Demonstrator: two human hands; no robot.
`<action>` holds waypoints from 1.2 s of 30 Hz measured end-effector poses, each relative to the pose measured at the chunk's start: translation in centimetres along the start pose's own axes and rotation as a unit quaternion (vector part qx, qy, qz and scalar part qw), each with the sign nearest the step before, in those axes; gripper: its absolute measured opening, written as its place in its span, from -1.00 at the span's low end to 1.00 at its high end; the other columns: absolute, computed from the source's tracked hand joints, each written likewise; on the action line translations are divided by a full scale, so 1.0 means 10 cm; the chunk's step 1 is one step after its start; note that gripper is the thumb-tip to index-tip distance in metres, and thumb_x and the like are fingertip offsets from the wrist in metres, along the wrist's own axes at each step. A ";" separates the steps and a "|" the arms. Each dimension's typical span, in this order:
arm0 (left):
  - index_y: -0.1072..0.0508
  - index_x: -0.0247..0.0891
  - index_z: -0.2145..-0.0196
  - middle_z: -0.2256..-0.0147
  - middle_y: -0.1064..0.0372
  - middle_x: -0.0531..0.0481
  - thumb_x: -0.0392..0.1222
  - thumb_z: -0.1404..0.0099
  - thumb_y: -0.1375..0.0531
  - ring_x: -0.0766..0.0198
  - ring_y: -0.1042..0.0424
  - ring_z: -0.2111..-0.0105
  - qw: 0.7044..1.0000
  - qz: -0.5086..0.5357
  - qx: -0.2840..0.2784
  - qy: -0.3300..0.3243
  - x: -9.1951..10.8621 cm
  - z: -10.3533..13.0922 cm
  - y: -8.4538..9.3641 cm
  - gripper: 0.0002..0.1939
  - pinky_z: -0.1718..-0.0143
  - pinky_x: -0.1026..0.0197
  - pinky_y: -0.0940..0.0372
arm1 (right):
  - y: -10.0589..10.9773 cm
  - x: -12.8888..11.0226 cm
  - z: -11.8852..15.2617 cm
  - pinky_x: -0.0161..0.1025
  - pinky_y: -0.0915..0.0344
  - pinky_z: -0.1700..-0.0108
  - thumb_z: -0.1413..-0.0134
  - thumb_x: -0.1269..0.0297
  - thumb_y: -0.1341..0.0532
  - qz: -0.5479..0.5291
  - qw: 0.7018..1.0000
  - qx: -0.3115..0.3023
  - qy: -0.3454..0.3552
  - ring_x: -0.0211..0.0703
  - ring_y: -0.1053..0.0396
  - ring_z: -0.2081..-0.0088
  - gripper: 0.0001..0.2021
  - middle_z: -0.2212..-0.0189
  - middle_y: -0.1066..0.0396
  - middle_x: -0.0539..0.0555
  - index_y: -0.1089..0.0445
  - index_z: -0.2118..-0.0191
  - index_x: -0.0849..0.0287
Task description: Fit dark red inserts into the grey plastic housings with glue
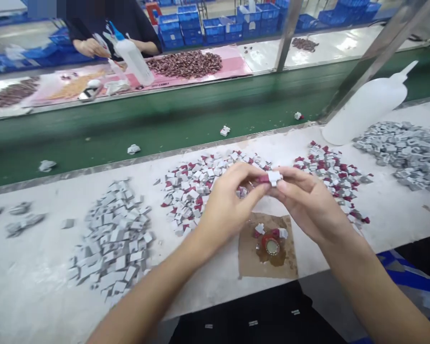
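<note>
Both my hands meet above the worktable, holding one small white and dark red plastic piece (274, 178) between them. My left hand (232, 200) pinches its dark red end between thumb and fingers. The fingers of my right hand (308, 198) close on the white end. Below them lies a brown cardboard square (249, 260), stained wet, bearing a round metal-rimmed cap (272, 246) and a few white and red pieces. A pile of white and red pieces (186, 191) lies behind my left hand, and another such pile (331, 174) is beyond my right hand.
Grey parts are heaped at left (116, 239) and far right (408, 148). A white squeeze bottle (365, 110) leans by a metal post. Several pieces lie on the green belt (179, 129). Across it, a person works near a bottle (134, 62) and brown parts (186, 64).
</note>
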State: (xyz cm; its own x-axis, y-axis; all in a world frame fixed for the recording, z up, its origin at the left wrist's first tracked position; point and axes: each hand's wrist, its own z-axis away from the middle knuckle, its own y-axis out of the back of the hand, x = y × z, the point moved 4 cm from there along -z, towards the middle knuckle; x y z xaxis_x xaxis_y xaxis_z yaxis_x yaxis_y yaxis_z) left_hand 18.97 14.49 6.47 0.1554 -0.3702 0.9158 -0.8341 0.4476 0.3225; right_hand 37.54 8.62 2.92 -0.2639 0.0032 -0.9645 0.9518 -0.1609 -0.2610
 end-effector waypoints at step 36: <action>-0.76 -0.05 0.05 0.15 -0.70 0.02 0.08 -0.50 -0.51 0.21 -0.73 0.18 0.951 0.050 0.174 0.252 -0.38 2.15 0.03 -0.79 0.04 0.30 -0.64 | 0.21 0.48 1.42 -0.15 -0.69 0.03 -0.47 0.31 -0.47 0.305 0.939 0.105 0.120 -0.03 -0.74 0.07 -0.83 0.10 -0.78 0.05 -0.83 -0.03 -0.08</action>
State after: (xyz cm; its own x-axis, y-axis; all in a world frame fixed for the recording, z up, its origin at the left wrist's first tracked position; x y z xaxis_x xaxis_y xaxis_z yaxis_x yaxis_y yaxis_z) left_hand 6.73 -1.46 -2.04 0.2267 0.1365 0.9643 -0.9689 0.1319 0.2091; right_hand 36.07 -5.70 -1.68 0.3882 0.0660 -0.9192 0.8555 -0.3966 0.3329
